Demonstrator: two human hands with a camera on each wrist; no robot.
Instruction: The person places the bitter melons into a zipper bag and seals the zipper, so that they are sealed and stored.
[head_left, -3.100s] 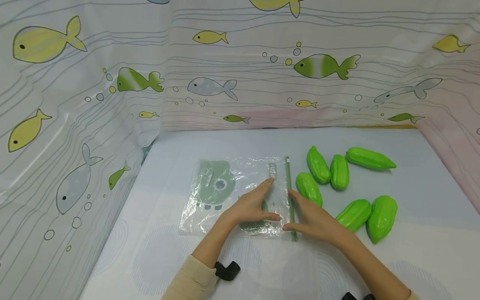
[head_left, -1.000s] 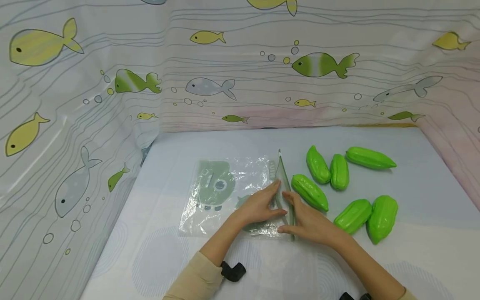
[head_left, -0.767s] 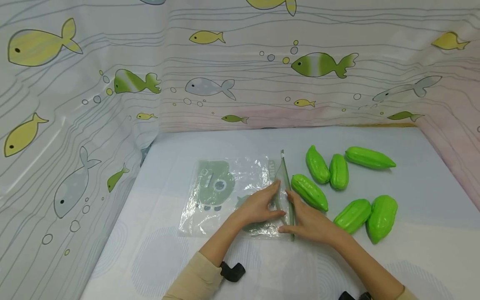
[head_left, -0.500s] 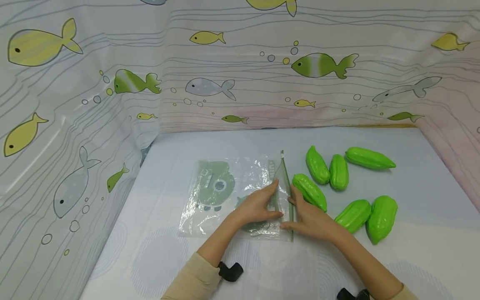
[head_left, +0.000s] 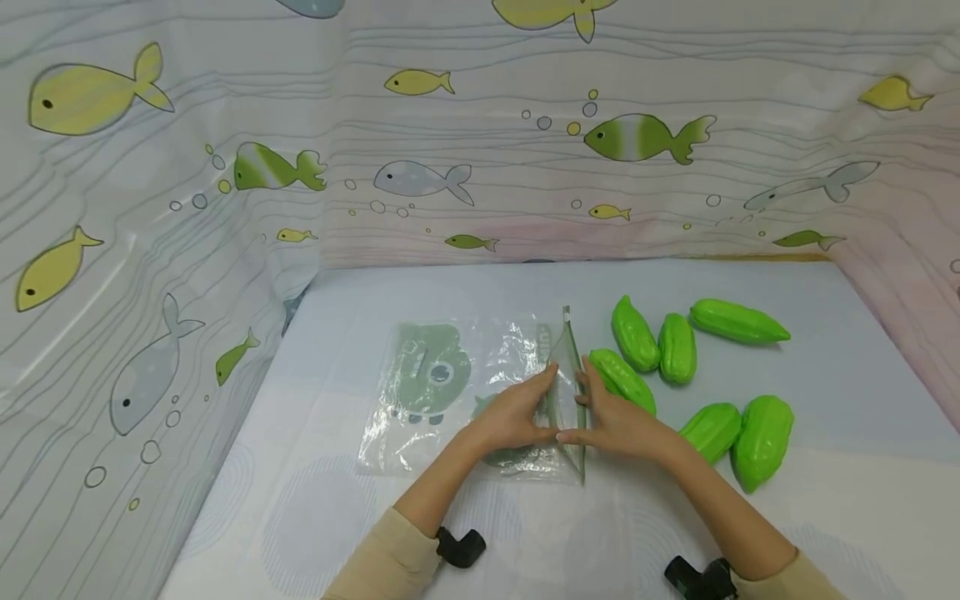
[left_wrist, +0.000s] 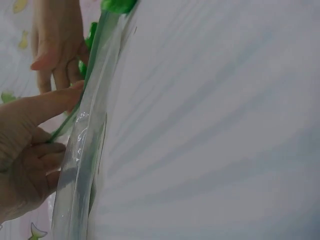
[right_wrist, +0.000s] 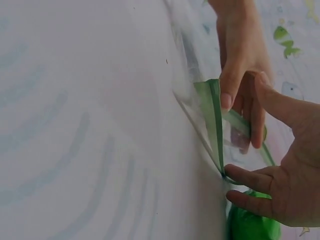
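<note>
A clear zip bag [head_left: 378, 442] with a green cartoon print lies flat on the table. Its green-edged mouth faces right and gapes between the two hands. My left hand [head_left: 510, 417] rests at the mouth's left lip, thumb and fingers spread apart. Opposite it, my right hand [head_left: 618, 421] touches the right lip with its fingers, its thumb near the left thumb. In the right wrist view, the right hand [right_wrist: 300, 165] has fingertips against the green edge [right_wrist: 216, 120] and its thumb stretched away. Just beyond it lies a bright green, ribbed fruit [head_left: 622, 379].
More green ribbed fruits lie to the right: a pair [head_left: 677, 348] beside each other, a long one [head_left: 738, 322] at the back, and two nearer ones, including a thick one [head_left: 762, 442]. A fish-print curtain [head_left: 525, 150] stands behind the table and along its sides.
The bag's flat zip edge has lifted and parted into a gap. The nearest fruit shifted slightly as the right hand moved beside it. Lately the right thumb has come closer to the left thumb.
</note>
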